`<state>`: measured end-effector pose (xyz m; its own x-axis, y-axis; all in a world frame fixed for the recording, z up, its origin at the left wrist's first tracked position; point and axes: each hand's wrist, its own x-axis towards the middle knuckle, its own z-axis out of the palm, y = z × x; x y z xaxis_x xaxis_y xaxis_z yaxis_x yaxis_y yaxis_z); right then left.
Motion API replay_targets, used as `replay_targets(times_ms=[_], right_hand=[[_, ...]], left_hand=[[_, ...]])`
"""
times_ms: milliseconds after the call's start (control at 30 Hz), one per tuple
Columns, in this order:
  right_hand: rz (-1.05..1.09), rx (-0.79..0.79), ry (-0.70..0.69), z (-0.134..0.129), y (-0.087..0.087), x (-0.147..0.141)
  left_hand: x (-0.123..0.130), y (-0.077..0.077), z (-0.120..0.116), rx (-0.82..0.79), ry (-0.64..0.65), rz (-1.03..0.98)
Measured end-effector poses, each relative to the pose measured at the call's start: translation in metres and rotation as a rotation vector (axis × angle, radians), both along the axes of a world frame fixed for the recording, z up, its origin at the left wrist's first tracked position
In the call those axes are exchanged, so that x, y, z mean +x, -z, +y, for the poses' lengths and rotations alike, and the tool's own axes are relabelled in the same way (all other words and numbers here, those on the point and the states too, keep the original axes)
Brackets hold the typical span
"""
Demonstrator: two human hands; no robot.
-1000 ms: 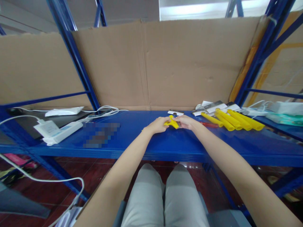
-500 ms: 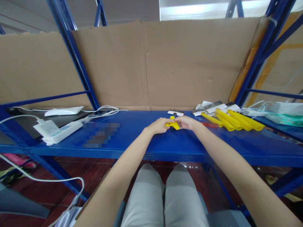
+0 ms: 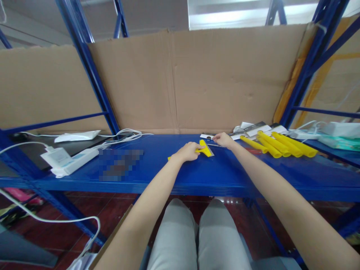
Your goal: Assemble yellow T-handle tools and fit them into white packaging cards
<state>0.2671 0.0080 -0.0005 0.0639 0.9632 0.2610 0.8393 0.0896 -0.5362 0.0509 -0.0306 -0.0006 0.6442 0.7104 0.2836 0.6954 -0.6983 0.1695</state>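
Observation:
My left hand point(image 3: 189, 151) is closed around the handle of a yellow scraper point(image 3: 206, 148), with the wide head and its thin blade pointing right, just over the shelf. The yellow handle end pokes out behind my wrist. Farther back, my right hand point(image 3: 222, 140) has its fingertips pinched together at the right end of a small white-and-black card point(image 3: 206, 136); what they grip is too small to make out. Below that hand lies a thin metal shaft point(image 3: 216, 145), apparently of a screwdriver, with red handles point(image 3: 253, 151) showing beyond my wrist.
Several yellow tubes point(image 3: 287, 145) lie at right before white-and-black packets point(image 3: 254, 129). On the left are a power strip point(image 3: 75, 162), white cables point(image 3: 128, 135) and a blurred-out patch. Cardboard point(image 3: 208, 82) walls the back of the blue shelf point(image 3: 157, 168) between blue posts.
My right hand has let go of the scraper's blade side and moved back and right to the small card. The left hand keeps the scraper, its head now in plain sight.

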Motion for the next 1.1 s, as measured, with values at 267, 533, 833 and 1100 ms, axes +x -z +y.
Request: replay_targets(times_ms=[267, 533, 833, 1100], right_hand=[[-0.493, -0.047, -0.061, 0.017, -0.005, -0.019], [-0.529, -0.079, -0.03, 0.026, -0.002, -0.023], [-0.545, -0.101, -0.055, 0.03, 0.001, -0.018], [-0.552, -0.082, -0.059, 0.029, 0.002, -0.017]], left_hand=[[0.001, -0.003, -0.005, -0.017, 0.003, 0.033], [0.001, 0.002, 0.0, 0.019, 0.03, 0.026], [0.002, 0.001, 0.0, -0.004, 0.014, 0.038], [0.002, 0.003, 0.001, -0.008, 0.017, 0.008]])
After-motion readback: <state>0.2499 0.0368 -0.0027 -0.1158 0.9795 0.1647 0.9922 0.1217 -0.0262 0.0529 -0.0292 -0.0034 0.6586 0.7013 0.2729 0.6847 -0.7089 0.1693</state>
